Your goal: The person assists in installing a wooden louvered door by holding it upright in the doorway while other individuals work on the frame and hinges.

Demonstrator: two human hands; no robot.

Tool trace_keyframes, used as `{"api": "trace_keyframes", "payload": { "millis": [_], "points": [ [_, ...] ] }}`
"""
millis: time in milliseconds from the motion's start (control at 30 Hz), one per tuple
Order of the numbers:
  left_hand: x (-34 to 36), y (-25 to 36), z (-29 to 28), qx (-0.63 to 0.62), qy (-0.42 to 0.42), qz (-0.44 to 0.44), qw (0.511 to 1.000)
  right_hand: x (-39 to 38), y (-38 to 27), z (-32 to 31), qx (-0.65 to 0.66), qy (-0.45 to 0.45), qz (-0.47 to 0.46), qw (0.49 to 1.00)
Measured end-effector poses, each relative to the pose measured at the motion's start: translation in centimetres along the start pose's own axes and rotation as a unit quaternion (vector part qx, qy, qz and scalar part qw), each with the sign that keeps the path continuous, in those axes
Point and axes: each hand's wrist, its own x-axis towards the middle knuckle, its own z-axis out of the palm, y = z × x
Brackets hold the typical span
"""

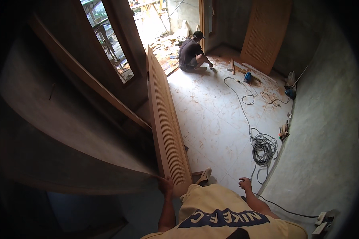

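A long wooden door (pixel 169 131) with a grooved face stands on its long edge, running away from me on the left. My left hand (pixel 165 185) is closed on its near end, with part of the fingers hidden. To the right of my body, my right hand (pixel 245 183) hangs over the floor, its fingers loosely bent and apart. I see nothing in it. Close to that hand lies a coil of dark cable (pixel 264 149).
A co-worker (pixel 192 51) squats by the bright doorway, one hand at the floor. A blue power tool (pixel 247 77) and wood strips lie nearby among sawdust. Another grooved door (pixel 266 36) leans at the back wall. Power sockets (pixel 320 223) sit at the lower right.
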Motion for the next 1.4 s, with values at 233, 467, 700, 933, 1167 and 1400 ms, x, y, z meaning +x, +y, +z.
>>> {"api": "trace_keyframes", "payload": {
  "millis": [233,467,700,933,1167,1400],
  "points": [
    [-0.1,-0.2,0.1,-0.011,0.029,0.018,0.999,-0.7,-0.8,-0.2,0.01,-0.002,0.007,1.0],
    [-0.6,1.0,-1.5,-0.041,-0.03,-0.02,0.999,-1.3,-2.0,-0.4,-0.002,0.004,0.046,0.999],
    [-0.4,0.6,-0.9,-0.036,-0.012,-0.009,0.999,-1.1,-2.0,-0.4,0.009,-0.004,0.055,0.998],
    [-0.1,-0.3,0.7,0.016,0.029,0.013,0.999,-1.0,-2.3,-0.4,0.01,-0.001,0.055,0.998],
    [0.4,-0.6,0.4,0.006,0.013,0.007,1.0,-1.8,-4.0,-0.8,0.036,-0.046,0.046,0.997],
    [0.4,0.1,-0.8,-0.031,-0.031,-0.022,0.999,-1.5,-4.0,-1.2,0.044,-0.058,0.05,0.996]
  ]
}}
